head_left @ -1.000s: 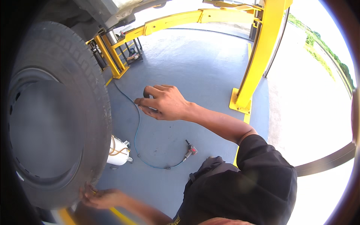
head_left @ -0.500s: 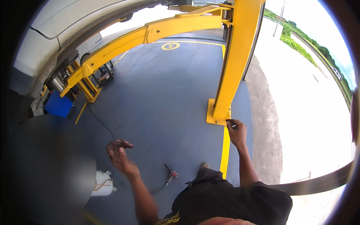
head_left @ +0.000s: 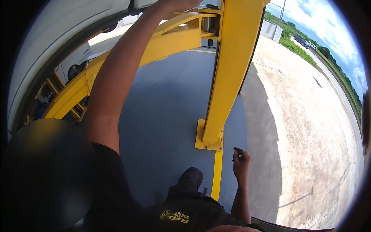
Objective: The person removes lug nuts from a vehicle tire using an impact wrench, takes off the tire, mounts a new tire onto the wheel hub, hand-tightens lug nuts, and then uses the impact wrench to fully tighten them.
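Note:
My left arm stretches up and forward across the yellow lift arm (head_left: 69, 96). My left hand (head_left: 179, 4) is at the top edge of the view, near the joint where the lift arm meets the yellow lift post (head_left: 228, 73). Its fingers are mostly cut off, so whether it touches anything does not show. Low on the right, my right hand (head_left: 242, 161) hangs beside the foot of the post, apart from it. Its fingers are curled, thumb close to forefinger; anything small inside cannot be made out.
A white vehicle (head_left: 46, 46) is raised at the left, above the lift arm. The post's bolted base plate (head_left: 205, 144) stands on the blue floor (head_left: 162, 104) by a yellow line (head_left: 217, 174). Sunlit concrete (head_left: 301, 127) lies to the right. A dark round blur covers the lower left.
My left hand has gone from low over the floor up to the top edge. The view has shifted toward the post, and the air tool on the floor is out of sight.

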{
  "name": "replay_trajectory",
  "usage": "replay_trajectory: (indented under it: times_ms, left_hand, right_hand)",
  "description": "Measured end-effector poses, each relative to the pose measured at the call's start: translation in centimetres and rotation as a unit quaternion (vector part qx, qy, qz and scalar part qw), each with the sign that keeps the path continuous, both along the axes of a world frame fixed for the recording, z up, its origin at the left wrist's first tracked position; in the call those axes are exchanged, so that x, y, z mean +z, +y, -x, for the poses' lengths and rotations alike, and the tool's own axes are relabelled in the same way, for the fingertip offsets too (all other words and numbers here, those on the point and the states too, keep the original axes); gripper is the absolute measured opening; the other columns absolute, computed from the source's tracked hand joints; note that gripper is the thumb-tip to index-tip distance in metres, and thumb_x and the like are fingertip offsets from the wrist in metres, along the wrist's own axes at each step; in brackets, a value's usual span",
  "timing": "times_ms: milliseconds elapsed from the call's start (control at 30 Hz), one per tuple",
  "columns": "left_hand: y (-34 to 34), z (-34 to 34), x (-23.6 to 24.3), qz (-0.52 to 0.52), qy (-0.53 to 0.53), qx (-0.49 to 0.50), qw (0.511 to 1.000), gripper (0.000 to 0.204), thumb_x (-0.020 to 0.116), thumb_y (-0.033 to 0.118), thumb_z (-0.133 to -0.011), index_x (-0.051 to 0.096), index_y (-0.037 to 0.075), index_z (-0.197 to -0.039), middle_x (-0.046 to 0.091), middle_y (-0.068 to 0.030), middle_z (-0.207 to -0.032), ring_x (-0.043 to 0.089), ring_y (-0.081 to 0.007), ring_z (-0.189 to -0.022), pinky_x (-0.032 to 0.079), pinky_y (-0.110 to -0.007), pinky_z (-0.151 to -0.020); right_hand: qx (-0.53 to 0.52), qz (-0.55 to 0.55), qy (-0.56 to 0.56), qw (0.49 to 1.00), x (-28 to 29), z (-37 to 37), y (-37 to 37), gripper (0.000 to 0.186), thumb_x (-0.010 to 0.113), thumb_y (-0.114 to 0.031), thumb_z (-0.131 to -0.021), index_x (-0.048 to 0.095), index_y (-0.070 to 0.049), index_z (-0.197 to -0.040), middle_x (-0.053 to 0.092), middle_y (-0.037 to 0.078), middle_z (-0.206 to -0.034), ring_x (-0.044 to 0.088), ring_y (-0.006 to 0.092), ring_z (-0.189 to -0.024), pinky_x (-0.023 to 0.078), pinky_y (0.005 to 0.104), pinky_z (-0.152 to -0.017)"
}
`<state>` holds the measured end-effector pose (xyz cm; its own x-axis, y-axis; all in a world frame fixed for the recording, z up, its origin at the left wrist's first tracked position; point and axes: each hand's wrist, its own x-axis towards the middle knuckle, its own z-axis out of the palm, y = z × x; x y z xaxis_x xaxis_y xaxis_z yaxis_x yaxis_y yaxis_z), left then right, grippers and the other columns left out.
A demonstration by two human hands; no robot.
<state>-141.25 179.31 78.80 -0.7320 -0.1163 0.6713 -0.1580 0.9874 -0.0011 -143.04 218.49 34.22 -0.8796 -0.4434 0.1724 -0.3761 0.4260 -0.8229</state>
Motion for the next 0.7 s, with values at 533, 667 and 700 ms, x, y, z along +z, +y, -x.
replay_trajectory:
  times_ms: [533, 667, 700]
  left_hand:
    - [-17.2, 26.8, -1.1, 0.156, -0.253, -0.044, 0.954, 0.056, 0.038, 0.046, -0.104, 0.060, 0.003, -0.131, 0.066, -0.0203, -0.122, 0.064, -0.0336, -0.108, 0.050, -0.046, -0.095]
    - [-16.8, 31.5, -1.2, 0.056, -0.218, -0.012, 0.974, 0.059, 0.047, 0.053, -0.099, 0.068, 0.004, -0.124, 0.070, -0.0218, -0.113, 0.067, -0.0355, -0.097, 0.051, -0.047, -0.085]
    - [-24.8, 31.1, -2.0, 0.191, -0.143, -0.094, 0.967, 0.052, 0.052, 0.047, -0.100, 0.068, -0.001, -0.109, 0.070, -0.0195, -0.096, 0.067, -0.0290, -0.081, 0.052, -0.042, -0.075]
  right_hand:
    - [-0.025, 0.022, -0.091, 0.995, -4.0, 20.0, -12.8, 0.025, 0.062, -0.010, -0.097, 0.072, 0.000, -0.118, 0.071, 0.012, -0.085, 0.067, 0.0170, -0.060, 0.052, 0.0318, -0.057]
    - [0.113, 0.031, -0.088, 0.989, -6.6, 24.6, -17.3, 0.025, 0.059, -0.008, -0.098, 0.072, 0.002, -0.117, 0.070, 0.012, -0.084, 0.065, 0.0154, -0.061, 0.053, 0.0297, -0.052]
    - [0.222, 0.022, -0.072, 0.972, -6.3, 25.2, -19.0, 0.025, 0.059, -0.008, -0.098, 0.072, 0.002, -0.118, 0.070, 0.012, -0.084, 0.065, 0.0156, -0.062, 0.053, 0.0300, -0.051]
